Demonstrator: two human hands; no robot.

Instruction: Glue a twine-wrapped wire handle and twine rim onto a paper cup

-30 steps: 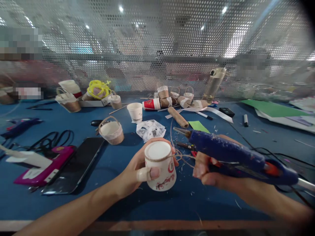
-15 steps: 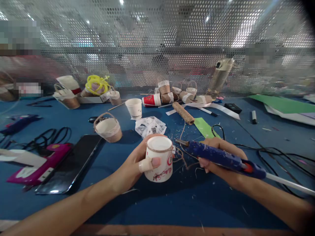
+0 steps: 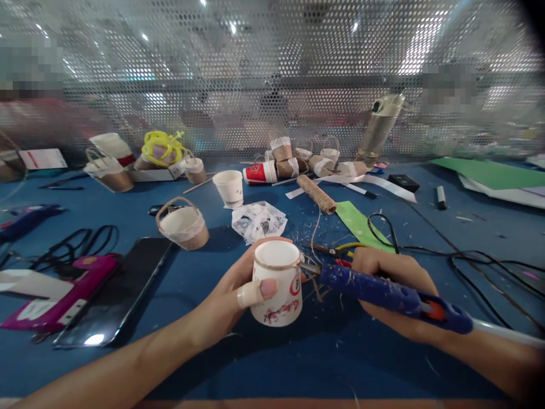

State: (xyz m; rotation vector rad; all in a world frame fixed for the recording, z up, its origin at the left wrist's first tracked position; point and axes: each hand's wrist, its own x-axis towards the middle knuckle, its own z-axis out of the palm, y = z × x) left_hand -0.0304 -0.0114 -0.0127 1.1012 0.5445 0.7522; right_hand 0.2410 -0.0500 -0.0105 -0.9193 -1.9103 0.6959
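Observation:
My left hand [image 3: 242, 284] is closed around a white paper cup [image 3: 277, 301] with a red flower print; a bandage wraps the thumb. Twine [image 3: 272, 266] circles the cup near its upper end, and a loose length hangs at the right side. In my right hand [image 3: 392, 272] is a blue glue gun [image 3: 374, 291], with a glue stick [image 3: 502, 331] sticking out of its back. The nozzle is at the cup's right side, by the twine; whether it touches cannot be seen. Scissors [image 3: 326, 250] lie behind the gun, partly hidden.
Crumpled white plastic [image 3: 259, 220], a twine roll [image 3: 317, 194] and a small basket made from a cup [image 3: 185, 227] lie beyond my hands. A phone [image 3: 117, 289] and a magenta tool [image 3: 63, 298] are at left. Black cables [image 3: 464, 255] run at right. A bottle [image 3: 378, 130] leans against the mesh.
The glue gun has moved left and down, bringing its nozzle to the cup's side. The scissors, hidden before, now show behind it. My left hand still holds the cup.

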